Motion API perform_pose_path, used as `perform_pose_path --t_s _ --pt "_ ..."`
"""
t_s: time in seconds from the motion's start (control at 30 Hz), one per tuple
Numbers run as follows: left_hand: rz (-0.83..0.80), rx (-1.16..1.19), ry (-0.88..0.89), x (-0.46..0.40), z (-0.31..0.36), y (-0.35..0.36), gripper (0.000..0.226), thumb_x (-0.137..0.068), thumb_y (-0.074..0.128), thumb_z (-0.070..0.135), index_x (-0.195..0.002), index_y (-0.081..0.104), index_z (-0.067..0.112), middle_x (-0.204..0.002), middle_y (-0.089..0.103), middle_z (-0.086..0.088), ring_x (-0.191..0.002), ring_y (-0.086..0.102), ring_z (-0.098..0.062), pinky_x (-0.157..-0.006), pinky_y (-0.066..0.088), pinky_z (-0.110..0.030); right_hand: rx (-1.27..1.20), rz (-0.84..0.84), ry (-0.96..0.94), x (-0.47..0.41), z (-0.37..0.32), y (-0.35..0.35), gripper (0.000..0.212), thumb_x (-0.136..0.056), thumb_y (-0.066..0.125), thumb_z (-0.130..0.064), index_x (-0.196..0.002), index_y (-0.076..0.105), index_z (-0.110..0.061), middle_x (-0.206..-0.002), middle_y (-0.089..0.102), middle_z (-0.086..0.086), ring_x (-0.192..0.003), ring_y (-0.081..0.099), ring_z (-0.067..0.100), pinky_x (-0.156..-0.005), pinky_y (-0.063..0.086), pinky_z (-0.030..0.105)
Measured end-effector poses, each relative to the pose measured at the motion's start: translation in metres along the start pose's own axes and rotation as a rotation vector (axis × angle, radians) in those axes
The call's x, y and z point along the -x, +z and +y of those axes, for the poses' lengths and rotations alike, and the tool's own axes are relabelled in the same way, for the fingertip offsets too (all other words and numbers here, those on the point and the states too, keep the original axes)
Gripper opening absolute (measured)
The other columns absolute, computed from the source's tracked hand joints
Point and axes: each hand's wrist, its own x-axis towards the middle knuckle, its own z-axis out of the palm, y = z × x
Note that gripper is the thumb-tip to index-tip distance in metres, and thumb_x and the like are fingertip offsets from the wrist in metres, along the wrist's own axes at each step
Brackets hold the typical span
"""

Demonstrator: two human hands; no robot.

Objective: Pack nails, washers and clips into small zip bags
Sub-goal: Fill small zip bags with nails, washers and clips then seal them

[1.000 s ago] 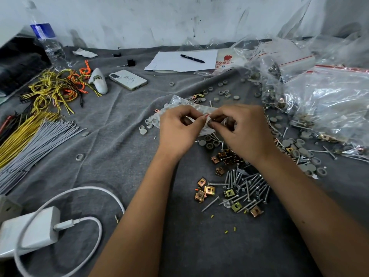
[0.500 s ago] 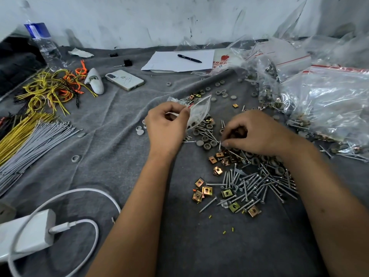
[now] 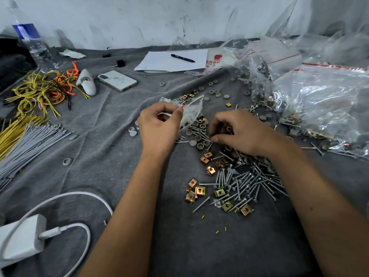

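My left hand (image 3: 159,126) pinches a small clear zip bag (image 3: 191,110) by its red-lined mouth, holding it up above the grey cloth. My right hand (image 3: 239,132) is curled palm-down over the pile of grey washers (image 3: 197,143) and nails, its fingertips closing on small parts I cannot identify. A heap of silver nails (image 3: 245,184) lies in front of that hand. Brass and copper clips (image 3: 196,191) are scattered to the left of the nails.
Large clear bags of hardware (image 3: 323,104) fill the right side. A phone (image 3: 117,80), paper with a pen (image 3: 182,58), a water bottle (image 3: 32,43), yellow and orange wires (image 3: 40,90), grey ties (image 3: 30,144) and a white charger (image 3: 22,236) lie around.
Both hands held the bag together a second ago. My right hand has let go and dropped to the pile, while my left keeps the bag raised.
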Motion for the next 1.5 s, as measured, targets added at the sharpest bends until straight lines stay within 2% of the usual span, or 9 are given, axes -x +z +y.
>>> perform_pose_path --t_s 0.17,0.37,0.57,0.7,0.83,1.0,1.1,1.23,1.5 --pt "-0.009 0.003 -0.01 0.002 0.002 -0.001 0.013 -0.084 0.074 0.019 -0.071 0.074 0.018 -0.069 0.07 0.008 -0.061 0.058 -0.014 -0.06 0.048 -0.033 -0.055 0.083 -0.002 0.002 0.005 -0.005 0.014 -0.084 0.083 -0.019 -0.091 0.076 -0.028 -0.084 0.073 -0.013 -0.078 0.068 -0.002 -0.072 0.052 0.015" --pt "-0.009 -0.002 -0.007 0.002 0.004 -0.001 0.015 -0.085 0.073 0.016 -0.07 0.074 0.019 -0.068 0.07 0.01 -0.06 0.058 -0.011 -0.06 0.046 -0.028 0.03 -0.23 0.035 0.008 0.013 -0.021 0.018 -0.082 0.085 -0.025 -0.091 0.078 -0.039 -0.101 0.062 -0.016 -0.096 0.059 -0.001 -0.085 0.045 0.02" --pt "-0.013 -0.024 0.004 0.001 0.004 -0.001 0.013 -0.084 0.074 0.017 -0.072 0.075 0.017 -0.071 0.072 0.009 -0.061 0.06 -0.012 -0.06 0.05 -0.031 0.101 -0.277 0.07 0.008 0.012 -0.02 0.02 -0.081 0.085 -0.027 -0.091 0.074 -0.04 -0.105 0.052 -0.015 -0.101 0.05 -0.002 -0.09 0.042 0.027" --pt "-0.022 -0.054 0.009 0.002 0.004 0.0 0.018 -0.085 0.074 0.016 -0.068 0.075 0.023 -0.072 0.073 0.01 -0.06 0.059 -0.014 -0.06 0.051 -0.033 0.088 -0.187 -0.006 0.005 0.01 -0.015 0.02 -0.079 0.087 -0.025 -0.085 0.071 -0.036 -0.094 0.063 -0.017 -0.095 0.057 -0.002 -0.084 0.044 0.023" --pt "-0.031 -0.059 0.007 0.003 0.006 0.0 0.018 -0.085 0.073 0.017 -0.068 0.075 0.024 -0.072 0.072 0.012 -0.061 0.06 -0.011 -0.06 0.052 -0.035 -0.145 -0.017 -0.03 0.005 0.01 -0.014 0.019 -0.083 0.083 -0.013 -0.088 0.072 -0.028 -0.088 0.074 -0.016 -0.084 0.07 0.001 -0.081 0.053 0.025" --pt "-0.038 -0.03 -0.01 0.005 0.007 0.001 0.014 -0.085 0.074 0.019 -0.071 0.075 0.021 -0.071 0.071 0.009 -0.062 0.059 -0.014 -0.061 0.051 -0.037 -0.321 0.209 -0.039 0.007 0.018 -0.02 0.023 -0.087 0.079 -0.008 -0.104 0.076 -0.023 -0.094 0.075 -0.008 -0.095 0.071 0.007 -0.09 0.057 0.025" --pt "-0.052 -0.018 -0.015 0.006 0.006 0.001 0.012 -0.085 0.074 0.02 -0.072 0.075 0.019 -0.072 0.07 0.006 -0.061 0.057 -0.021 -0.062 0.051 -0.044 -0.322 0.221 -0.043 0.007 0.019 -0.02 0.02 -0.089 0.077 -0.01 -0.105 0.078 -0.02 -0.096 0.076 -0.008 -0.096 0.072 0.007 -0.091 0.056 0.024" --pt "-0.07 -0.071 0.032 0.006 0.006 0.002 0.013 -0.086 0.074 0.017 -0.073 0.076 0.019 -0.074 0.073 0.006 -0.061 0.059 -0.015 -0.06 0.048 -0.032 -0.315 0.197 -0.035 0.006 0.018 -0.016 0.015 -0.088 0.078 -0.007 -0.1 0.079 -0.017 -0.094 0.077 -0.003 -0.091 0.073 0.011 -0.09 0.059 0.03" --pt "-0.117 -0.208 0.086 0.008 0.005 0.005 0.013 -0.086 0.077 0.017 -0.074 0.076 0.019 -0.056 0.06 0.016 -0.048 0.047 -0.001 -0.05 0.035 -0.015 -0.294 0.21 -0.073 0.005 0.016 -0.012 0.022 -0.08 0.085 -0.009 -0.095 0.078 -0.024 -0.089 0.077 -0.009 -0.087 0.074 0.006 -0.084 0.059 0.023"
